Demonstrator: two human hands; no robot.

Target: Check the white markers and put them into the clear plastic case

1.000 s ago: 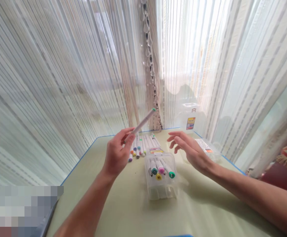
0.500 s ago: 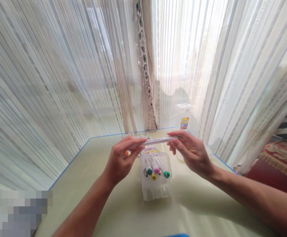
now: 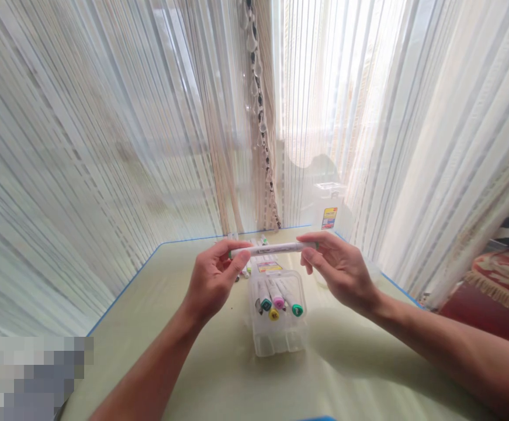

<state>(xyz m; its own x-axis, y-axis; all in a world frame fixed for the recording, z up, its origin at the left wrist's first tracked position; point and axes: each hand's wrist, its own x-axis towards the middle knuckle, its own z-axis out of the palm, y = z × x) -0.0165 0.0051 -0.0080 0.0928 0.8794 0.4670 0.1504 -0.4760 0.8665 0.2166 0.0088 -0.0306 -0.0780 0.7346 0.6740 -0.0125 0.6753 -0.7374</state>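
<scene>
A white marker [image 3: 276, 249] with green ends lies level between my two hands, above the table. Its left end is pinched by my left hand [image 3: 217, 272], thumb in front and fingers behind. My right hand [image 3: 339, 266] grips the other end between thumb and fingertips. Just below the marker stands a clear plastic case [image 3: 279, 342] with several markers leaning in it, their caps dark teal, pink, yellow and green. A pink-capped marker [image 3: 277, 302] sits near the middle of the case.
Behind my left hand more markers [image 3: 263, 241] lie on the pale green table [image 3: 149, 304], partly hidden. A clear container [image 3: 329, 204] with a yellow label stands at the back right. String curtains [image 3: 105, 146] hang behind the table's blue edge. A blue object [image 3: 318, 418] shows at the front.
My left hand has shifted its grip along the marker, and the marker's green left end now shows. The marker lies more level. My right hand has stayed nearly in place.
</scene>
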